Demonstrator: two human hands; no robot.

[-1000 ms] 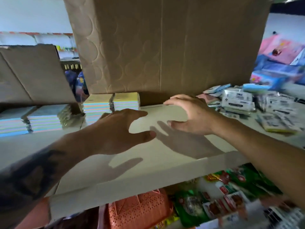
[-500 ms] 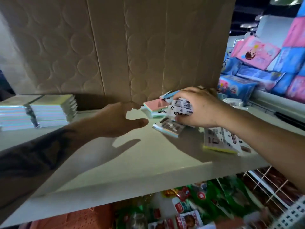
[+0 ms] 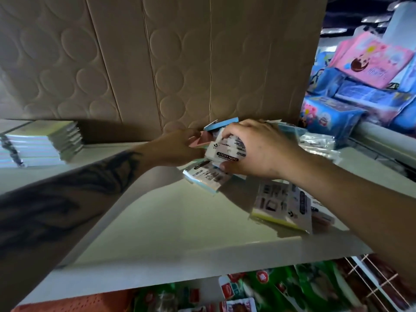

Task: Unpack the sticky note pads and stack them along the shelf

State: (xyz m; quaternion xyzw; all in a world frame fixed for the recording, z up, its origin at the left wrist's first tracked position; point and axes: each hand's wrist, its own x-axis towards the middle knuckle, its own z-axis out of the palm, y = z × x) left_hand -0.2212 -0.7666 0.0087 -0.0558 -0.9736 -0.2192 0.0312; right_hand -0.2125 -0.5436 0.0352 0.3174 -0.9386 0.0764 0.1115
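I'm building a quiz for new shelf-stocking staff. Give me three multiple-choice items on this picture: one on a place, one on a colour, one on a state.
1. Where does the neat stack of pads stand?
A. at the shelf's left end
B. on the rack below
C. on top of the cardboard box

2. What colour is the edge of the loose wrapped pad near the shelf's front?
A. red
B. yellow
C. black

3. What is the right hand doing?
A. hanging idle
B. lying flat on the shelf
C. gripping a wrapped pack labelled STICKY NOTE

Answers:
1 A: the stack sits on the white shelf far left, before the cardboard box.
2 B: a yellow strip shows under its printed wrapper.
3 C: fingers and thumb curl round the pack, while the left hand touches a pink pad beside it.
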